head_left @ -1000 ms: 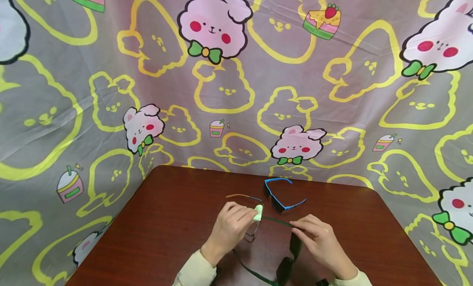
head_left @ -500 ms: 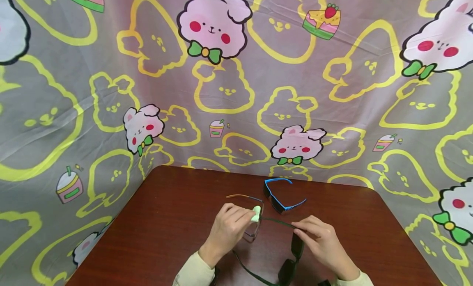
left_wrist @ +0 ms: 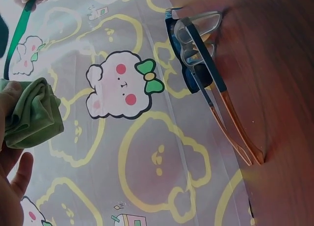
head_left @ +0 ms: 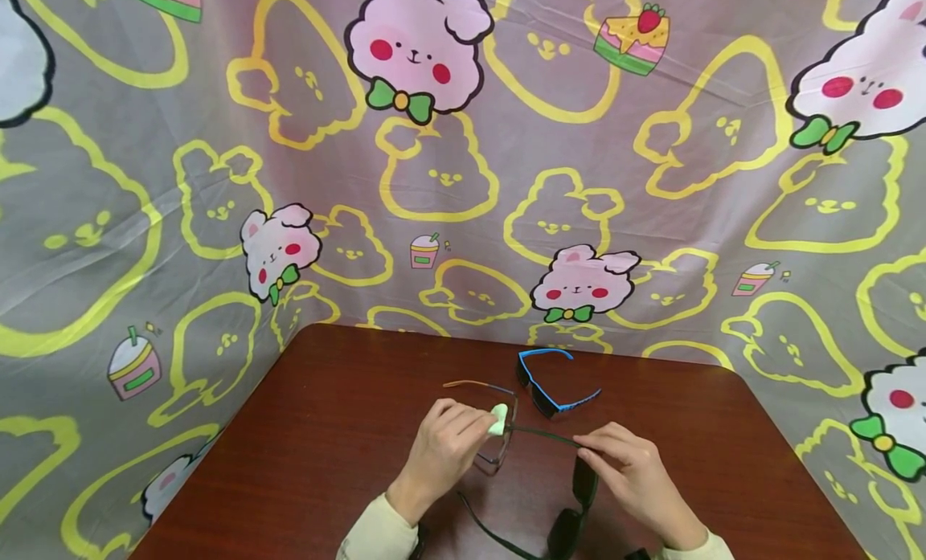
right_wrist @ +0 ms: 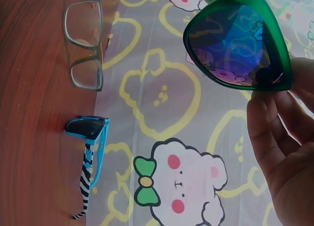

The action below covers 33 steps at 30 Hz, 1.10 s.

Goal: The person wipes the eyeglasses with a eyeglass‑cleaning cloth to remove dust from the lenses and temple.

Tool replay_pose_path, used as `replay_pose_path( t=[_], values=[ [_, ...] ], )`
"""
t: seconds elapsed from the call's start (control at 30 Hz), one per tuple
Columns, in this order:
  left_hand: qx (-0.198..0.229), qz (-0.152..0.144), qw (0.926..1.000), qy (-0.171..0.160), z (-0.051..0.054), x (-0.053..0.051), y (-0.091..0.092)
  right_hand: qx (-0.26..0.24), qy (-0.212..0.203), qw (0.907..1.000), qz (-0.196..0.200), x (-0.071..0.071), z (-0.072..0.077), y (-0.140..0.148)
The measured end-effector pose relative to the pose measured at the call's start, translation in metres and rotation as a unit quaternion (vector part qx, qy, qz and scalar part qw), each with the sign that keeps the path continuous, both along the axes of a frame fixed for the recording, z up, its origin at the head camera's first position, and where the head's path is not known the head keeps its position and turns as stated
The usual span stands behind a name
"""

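My left hand [head_left: 444,451] pinches a folded pale green cloth [left_wrist: 37,113] against the end of one temple arm of a pair of dark green sunglasses [head_left: 564,532]. With fingertips and thumb, my right hand [head_left: 629,468] grips the sunglasses near the hinge of that same temple. They hang above the table with both temples unfolded, the other arm reaching toward my left wrist. In the right wrist view one lens [right_wrist: 230,44] shows bluish reflections. The temple's tip is hidden by the cloth.
Behind my left hand, thin-framed clear eyeglasses [head_left: 494,463] with orange-brown temple tips lie on the brown table [head_left: 325,431]. Farther back lie blue sunglasses [head_left: 538,395] with zebra-striped temples. A patterned curtain [head_left: 448,247] encloses the back and sides.
The left hand and cloth have slid slightly left along the temple. The right hand and the green sunglasses have shifted a little to the right.
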<state>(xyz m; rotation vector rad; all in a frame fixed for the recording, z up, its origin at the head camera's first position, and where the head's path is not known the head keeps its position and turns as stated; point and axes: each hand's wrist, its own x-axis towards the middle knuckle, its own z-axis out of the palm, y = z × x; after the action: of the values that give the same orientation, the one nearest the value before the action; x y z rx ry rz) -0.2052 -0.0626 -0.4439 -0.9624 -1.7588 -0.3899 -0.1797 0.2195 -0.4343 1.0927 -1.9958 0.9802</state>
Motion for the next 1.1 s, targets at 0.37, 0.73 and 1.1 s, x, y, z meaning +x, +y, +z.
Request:
replay_pose_path(
  t=[0.37, 0.73, 1.1],
  values=[
    [0.014, 0.027, 0.9972, -0.069, 0.006, -0.004, -0.021, 0.022, -0.054, 0.9911, -0.12, 0.004, 0.002, 0.03],
    [0.04, 0.064, 0.9875, -0.138, 0.0, -0.003, -0.05, 0.016, -0.093, 0.9571, -0.274, 0.003, -0.003, 0.076],
    [0.035, 0.106, 0.9843, -0.137, -0.007, -0.002, -0.068, 0.011, -0.182, 0.887, -0.424, -0.002, -0.009, 0.125]
  ],
)
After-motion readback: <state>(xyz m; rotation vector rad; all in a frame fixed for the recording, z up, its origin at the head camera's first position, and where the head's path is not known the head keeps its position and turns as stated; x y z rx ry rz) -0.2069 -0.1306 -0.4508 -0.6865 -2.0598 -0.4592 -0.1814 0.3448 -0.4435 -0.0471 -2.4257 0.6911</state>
